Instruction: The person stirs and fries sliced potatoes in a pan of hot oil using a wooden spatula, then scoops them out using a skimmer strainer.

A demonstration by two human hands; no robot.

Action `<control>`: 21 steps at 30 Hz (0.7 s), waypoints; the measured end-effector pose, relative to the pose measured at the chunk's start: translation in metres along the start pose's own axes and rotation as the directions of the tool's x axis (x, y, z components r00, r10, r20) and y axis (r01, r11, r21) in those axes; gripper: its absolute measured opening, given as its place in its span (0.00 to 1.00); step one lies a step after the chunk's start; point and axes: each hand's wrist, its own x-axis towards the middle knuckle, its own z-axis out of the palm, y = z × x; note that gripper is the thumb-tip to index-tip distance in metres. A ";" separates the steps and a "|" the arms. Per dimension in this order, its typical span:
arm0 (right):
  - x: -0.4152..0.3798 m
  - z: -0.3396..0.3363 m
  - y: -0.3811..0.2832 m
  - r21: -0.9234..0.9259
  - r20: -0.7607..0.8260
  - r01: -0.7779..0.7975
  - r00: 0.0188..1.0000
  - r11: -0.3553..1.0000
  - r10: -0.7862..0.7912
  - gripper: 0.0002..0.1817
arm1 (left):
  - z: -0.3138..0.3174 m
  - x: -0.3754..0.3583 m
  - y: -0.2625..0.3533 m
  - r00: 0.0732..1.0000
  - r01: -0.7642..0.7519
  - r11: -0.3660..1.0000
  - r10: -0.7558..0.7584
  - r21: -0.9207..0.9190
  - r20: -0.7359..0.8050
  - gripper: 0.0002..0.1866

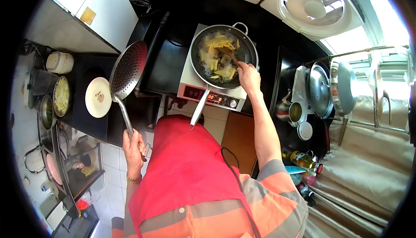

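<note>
My left hand (134, 148) is wrapped around the handle of a large perforated skimmer (129, 70), its bowl raised to the left of the cooker. My right hand (249, 80) grips a wooden spatula (230, 55), whose end reaches into the food. That food, pale yellow strips (219, 43), lies in bubbling oil inside a deep frying pan (250, 57). The pan rests on a white induction cooker (185, 78) with a lit red display, and its long handle points toward my red apron (186, 151).
Left of the skimmer are a cream plate (98, 108) with small bits on it and a bowl of pale green shreds (62, 96). Lidded pans (320, 90) hang on a rack at right, above a kettle (284, 109). Bottles (305, 160) stand nearer me.
</note>
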 end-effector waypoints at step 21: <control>0.008 -0.007 0.013 -0.022 0.146 0.031 0.989 0.999 -0.027 0.17 | 0.003 0.013 -0.013 0.996 0.066 0.994 -0.071 -0.091 -0.054 0.09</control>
